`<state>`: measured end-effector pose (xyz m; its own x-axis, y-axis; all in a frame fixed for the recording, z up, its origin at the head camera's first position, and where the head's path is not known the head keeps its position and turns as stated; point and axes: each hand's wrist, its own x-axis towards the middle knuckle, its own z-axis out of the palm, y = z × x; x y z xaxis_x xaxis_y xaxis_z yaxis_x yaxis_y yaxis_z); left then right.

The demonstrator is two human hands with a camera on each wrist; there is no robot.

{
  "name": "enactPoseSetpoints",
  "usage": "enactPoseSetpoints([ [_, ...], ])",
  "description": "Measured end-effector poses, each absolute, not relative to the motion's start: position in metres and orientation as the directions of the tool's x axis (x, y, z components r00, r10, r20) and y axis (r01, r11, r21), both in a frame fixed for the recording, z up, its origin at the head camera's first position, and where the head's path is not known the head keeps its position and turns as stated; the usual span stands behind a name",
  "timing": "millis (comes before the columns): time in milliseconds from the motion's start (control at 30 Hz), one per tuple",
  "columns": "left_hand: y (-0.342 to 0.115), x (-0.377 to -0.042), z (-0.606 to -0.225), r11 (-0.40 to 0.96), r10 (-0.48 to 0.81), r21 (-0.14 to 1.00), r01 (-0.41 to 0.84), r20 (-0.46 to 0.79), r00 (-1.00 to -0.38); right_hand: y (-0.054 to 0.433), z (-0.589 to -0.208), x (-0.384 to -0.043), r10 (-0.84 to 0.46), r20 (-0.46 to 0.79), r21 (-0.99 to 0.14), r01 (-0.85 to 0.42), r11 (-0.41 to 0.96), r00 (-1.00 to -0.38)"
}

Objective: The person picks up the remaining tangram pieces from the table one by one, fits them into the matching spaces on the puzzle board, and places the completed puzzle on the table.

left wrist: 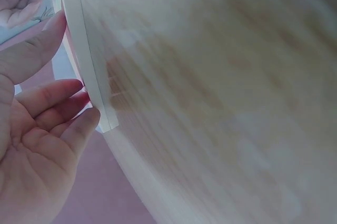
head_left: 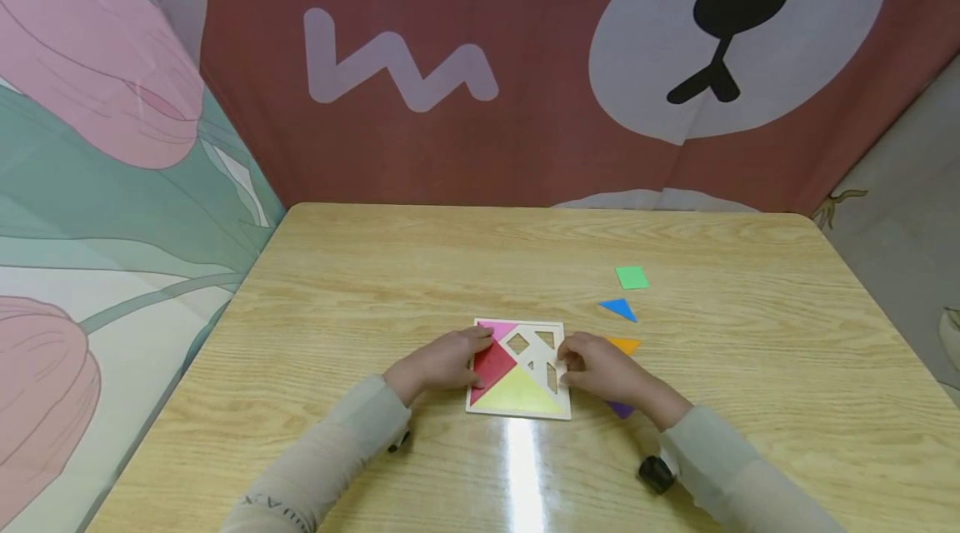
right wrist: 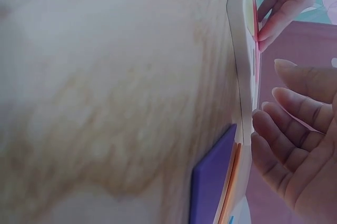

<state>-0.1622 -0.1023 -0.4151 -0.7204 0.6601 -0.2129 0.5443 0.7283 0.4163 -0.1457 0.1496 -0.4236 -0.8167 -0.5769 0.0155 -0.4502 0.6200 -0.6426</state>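
The left hand (head_left: 442, 362) lies at the left side of a wooden tangram tray (head_left: 538, 360), thumb and fingers spread apart, their tips touching its edge and the pieces there. The right hand (head_left: 609, 368) is at the opposite edge, fingers loosely bent and parted; the right wrist view shows nothing between them, though whether they touch the rim is hard to tell.

Three pieces sit in the tray: a red triangle (head_left: 493, 364), a yellow triangle (head_left: 519, 394) and a pink triangle (head_left: 497, 329), the red and pink partly under the left hand. Four bare cut-outs show on the right.

Four loose pieces lie right of the tray: a green four-sided tile (head_left: 632, 277) farthest off, a blue triangle (head_left: 620, 310) nearer, then an orange piece (head_left: 624, 346) and a purple piece (head_left: 621, 410), both partly blocked by the right hand in the head view. The right wrist view bares the purple one's thick edge, with orange just behind.

Beyond the wood-grain table (head_left: 375, 266) hangs a brown cartoon-bear cloth (head_left: 540, 141); a floral cloth (head_left: 97, 83) covers the left.
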Motion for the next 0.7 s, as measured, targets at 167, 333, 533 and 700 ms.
enactPoseSetpoints([
  [167,-0.103,-0.162,-0.416,0.724,0.664,0.417,0.549,-0.206,-0.719,0.152,-0.424,-0.146,-0.569,0.016,-0.645,-0.444,0.622,-0.822],
  [333,-0.103,-0.162,-0.417,0.724,0.664,0.420,0.547,-0.209,-0.718,0.154,-0.424,-0.146,-0.561,0.016,-0.638,-0.440,0.632,-0.828],
  [533,-0.103,-0.162,-0.418,0.728,0.660,0.420,0.543,-0.213,-0.720,0.157,-0.425,-0.147,-0.548,0.014,-0.637,-0.430,0.640,-0.836],
  [700,-0.104,-0.164,-0.419,0.718,0.670,0.419,0.555,-0.201,-0.715,0.160,-0.425,-0.148,-0.537,0.043,-0.622,-0.443,0.646,-0.842],
])
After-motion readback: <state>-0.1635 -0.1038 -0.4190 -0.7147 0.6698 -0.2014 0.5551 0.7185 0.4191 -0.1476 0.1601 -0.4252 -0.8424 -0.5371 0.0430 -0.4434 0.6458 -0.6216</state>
